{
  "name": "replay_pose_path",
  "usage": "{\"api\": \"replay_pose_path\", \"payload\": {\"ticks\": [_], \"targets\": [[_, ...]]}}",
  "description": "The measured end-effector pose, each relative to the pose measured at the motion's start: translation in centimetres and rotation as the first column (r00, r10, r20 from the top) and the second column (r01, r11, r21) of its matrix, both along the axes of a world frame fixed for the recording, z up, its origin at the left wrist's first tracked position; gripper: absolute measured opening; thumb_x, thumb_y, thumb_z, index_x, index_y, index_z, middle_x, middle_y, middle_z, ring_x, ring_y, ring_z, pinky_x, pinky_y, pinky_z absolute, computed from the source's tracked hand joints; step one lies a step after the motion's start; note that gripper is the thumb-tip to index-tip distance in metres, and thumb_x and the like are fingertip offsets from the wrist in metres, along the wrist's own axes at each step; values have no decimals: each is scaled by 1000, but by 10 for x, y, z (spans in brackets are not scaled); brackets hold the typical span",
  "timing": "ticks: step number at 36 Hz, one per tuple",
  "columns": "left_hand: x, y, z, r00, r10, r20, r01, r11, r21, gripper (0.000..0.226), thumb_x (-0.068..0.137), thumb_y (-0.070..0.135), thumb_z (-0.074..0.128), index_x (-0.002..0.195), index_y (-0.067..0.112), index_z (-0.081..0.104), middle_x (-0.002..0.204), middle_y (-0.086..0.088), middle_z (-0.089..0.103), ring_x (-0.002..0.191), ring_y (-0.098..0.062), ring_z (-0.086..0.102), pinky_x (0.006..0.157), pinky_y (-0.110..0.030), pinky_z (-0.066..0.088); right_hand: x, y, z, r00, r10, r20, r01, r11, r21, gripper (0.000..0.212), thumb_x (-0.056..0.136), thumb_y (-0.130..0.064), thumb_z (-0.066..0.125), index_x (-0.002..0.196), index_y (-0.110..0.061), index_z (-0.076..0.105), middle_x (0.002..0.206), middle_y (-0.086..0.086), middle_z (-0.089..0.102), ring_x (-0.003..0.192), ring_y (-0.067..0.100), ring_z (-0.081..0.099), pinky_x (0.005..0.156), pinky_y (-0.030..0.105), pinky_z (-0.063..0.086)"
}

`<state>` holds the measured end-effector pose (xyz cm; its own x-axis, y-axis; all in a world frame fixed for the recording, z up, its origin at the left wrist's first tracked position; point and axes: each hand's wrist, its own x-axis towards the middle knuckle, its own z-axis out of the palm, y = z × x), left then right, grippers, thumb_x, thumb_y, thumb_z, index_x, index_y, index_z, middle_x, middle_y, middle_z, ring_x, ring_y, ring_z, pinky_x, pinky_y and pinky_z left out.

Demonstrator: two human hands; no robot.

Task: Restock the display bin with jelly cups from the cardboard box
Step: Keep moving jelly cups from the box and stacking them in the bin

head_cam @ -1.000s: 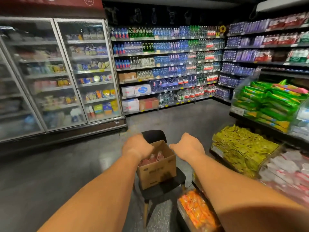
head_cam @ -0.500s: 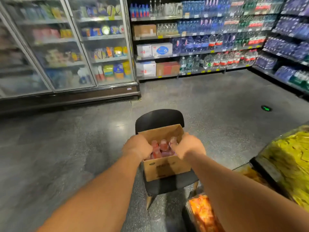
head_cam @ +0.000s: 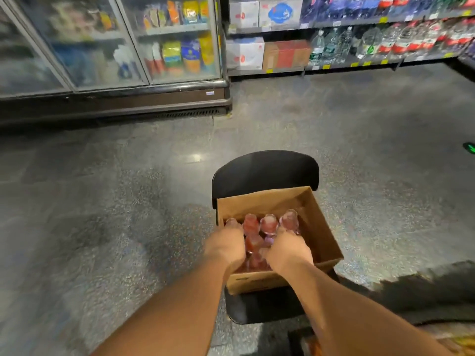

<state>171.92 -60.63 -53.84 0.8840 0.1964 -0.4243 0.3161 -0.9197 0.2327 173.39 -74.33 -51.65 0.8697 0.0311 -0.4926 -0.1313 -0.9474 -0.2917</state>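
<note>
A: On the chair (head_cam: pixel 264 173), centre aisle: one open box (head_cam: pixel 321 237), cups (head_cam: pixel 267 223) standing inside, pink and red, tops up. Your position?

B: Both your hands are down in the box among the cups. Left hand (head_cam: pixel 226 246) at the left wall, right hand (head_cam: pixel 288 249) toward the middle. Fingers are buried behind the knuckles; whether you are pinching cups or only resting on them, I cannot tell.

A: Stock moved so far?

B: None that can be confirmed. The bin is not clearly in view; only an orange blur at the lower right edge. The box looks well filled in its near half.

A: Remaining?

B: By my reckoning, nearly all of it: you need to gather a handful, lift clear, carry it to the bin, and repeat until the box runs out.
</note>
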Motion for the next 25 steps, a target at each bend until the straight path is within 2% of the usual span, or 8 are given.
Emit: {"api": "replay_pose_path", "payload": {"ticks": [2, 4, 7, 10, 12, 18, 21, 25], "targets": [[12, -3, -14, 998, 38, -56, -40, 999, -25, 35, 104, 27, 28, 131, 17, 47, 127, -10, 58, 113, -32, 59, 89, -44, 46, 13, 4, -22, 997, 68, -35, -68, 997, -23, 58, 92, -48, 50, 144, -26, 37, 131, 3, 56, 117, 29, 55, 102, 48, 46], [22, -6, -31, 991, 23, -128, -29, 999, -43, 34, 102, 20, 36, 127, 13, 57, 125, -11, 61, 112, -32, 61, 90, -42, 49, 25, 5, -37, 986, 154, -71, -156, 987, -27, 56, 90, -48, 53, 140, -25, 43, 131, 3, 56, 117, 29, 56, 103, 48, 45], [32, -8, -58, 967, 44, -250, -65, 995, -76, 32, 96, 14, 50, 120, 6, 68, 121, -11, 68, 110, -28, 65, 75, -28, 54, 43, 4, -59, 954, 268, -137, -274, 961, -28, 46, 93, -45, 52, 134, -25, 49, 130, 4, 55, 118, 29, 55, 103, 46, 44], [41, -15, -76, 957, 52, -286, -51, 999, 9, 33, 100, 13, 44, 122, 5, 68, 126, -14, 66, 117, -30, 61, 87, -29, 54, 57, 5, -88, 900, 382, -209, -408, 908, -96, 27, 98, -25, 50, 121, -15, 59, 120, 8, 61, 110, 27, 59, 92, 38, 47], [46, -17, -89, 960, -20, -279, 33, 999, 42, 33, 102, 16, 45, 126, 5, 64, 131, -13, 63, 120, -28, 60, 79, -21, 55, 61, 5, -110, 897, 378, -231, -408, 907, -99, 22, 96, -24, 52, 114, -14, 61, 116, 7, 63, 105, 27, 61, 86, 37, 49], [52, -26, -132, 939, -13, -344, 56, 992, 114, 40, 98, 19, 52, 137, 12, 54, 142, -11, 53, 131, -31, 51, 99, -42, 47, 62, 10, -152, 875, 400, -274, -431, 900, -61, 23, 98, -25, 47, 108, -17, 66, 107, 5, 66, 100, 24, 62, 77, 35, 47], [53, -26, -146, 940, -37, -339, 94, 984, 153, 40, 101, 17, 46, 140, 12, 52, 142, -13, 52, 131, -31, 50, 102, -43, 47, 63, 14, -170, 889, 366, -274, -391, 920, -39, 21, 95, -28, 49, 104, -21, 67, 104, 4, 67, 96, 24, 63, 76, 36, 48], [54, -26, -150, 935, -43, -352, 109, 979, 171, 38, 98, 14, 52, 136, 12, 55, 140, -12, 54, 129, -30, 52, 100, -42, 49, 60, 18, -182, 886, 384, -259, -416, 906, -79, 12, 91, -22, 55, 92, -18, 67, 95, 4, 67, 88, 25, 64, 71, 37, 51]]}}
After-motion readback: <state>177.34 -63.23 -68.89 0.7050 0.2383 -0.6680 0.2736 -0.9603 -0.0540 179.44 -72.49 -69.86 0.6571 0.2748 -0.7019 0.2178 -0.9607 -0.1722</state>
